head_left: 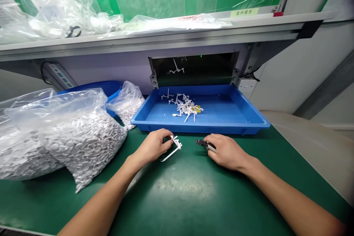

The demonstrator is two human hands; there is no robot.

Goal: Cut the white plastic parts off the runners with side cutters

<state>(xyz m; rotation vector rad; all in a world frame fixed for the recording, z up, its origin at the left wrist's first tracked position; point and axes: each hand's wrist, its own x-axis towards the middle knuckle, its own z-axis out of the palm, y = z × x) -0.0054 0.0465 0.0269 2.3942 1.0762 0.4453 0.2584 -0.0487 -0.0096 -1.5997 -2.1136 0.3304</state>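
Note:
My left hand [155, 145] pinches a white plastic sprue [174, 146], a thin branched piece with a long stem pointing down and left. Its fingertips partly hide the piece. To the right, my right hand [225, 151] is wrapped round a pair of nippers [206, 144], whose dark jaws point left toward the sprue and stay apart from it. Both hands are just above the green table [182, 199]. Behind them stands a blue tray [226, 127] holding a loose heap of similar white sprues [186, 105] and something small and yellow.
Clear bags of small white parts [85, 143] stand on the left, with a smaller bag [128, 103] beside a blue container. Behind the tray, a conveyor opening [193, 75] carries more sprues. A shelf [171, 38] with plastic bags crosses above.

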